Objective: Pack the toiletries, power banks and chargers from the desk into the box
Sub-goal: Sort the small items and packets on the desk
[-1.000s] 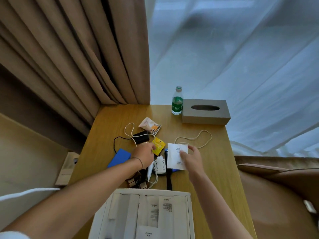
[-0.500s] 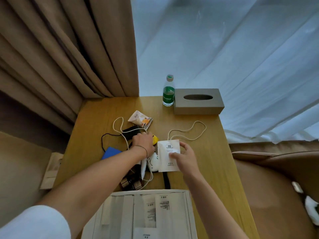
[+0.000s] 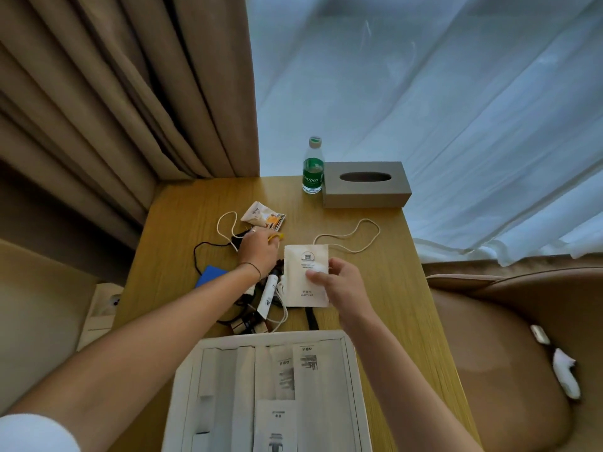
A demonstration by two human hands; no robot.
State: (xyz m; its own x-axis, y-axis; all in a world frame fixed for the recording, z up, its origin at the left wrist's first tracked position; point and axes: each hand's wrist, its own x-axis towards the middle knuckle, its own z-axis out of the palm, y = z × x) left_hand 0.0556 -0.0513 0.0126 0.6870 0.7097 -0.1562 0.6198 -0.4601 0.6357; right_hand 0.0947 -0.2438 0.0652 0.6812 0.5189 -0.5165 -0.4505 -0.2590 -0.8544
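Note:
My right hand (image 3: 339,285) pinches a white paper vanity-kit packet (image 3: 301,265) above the pile on the wooden desk (image 3: 385,288). My left hand (image 3: 257,251) is closed over a small yellow packet (image 3: 277,236), of which only an edge shows. Under the hands lie a white tube (image 3: 269,293), a blue power bank (image 3: 210,275), a black charger with its cable (image 3: 202,252) and white cables (image 3: 352,238). The open white box (image 3: 350,363) at the desk's near edge holds several white packets.
A snack bag (image 3: 264,216) lies behind my left hand. A green-labelled water bottle (image 3: 313,168) and a grey tissue box (image 3: 365,184) stand at the desk's far edge. Brown curtains hang at left, a tan armchair (image 3: 505,337) stands at right.
My left hand closed over the yellow packet and slid away from me. My right hand picked the white packet up off the pile. The camera tilted.

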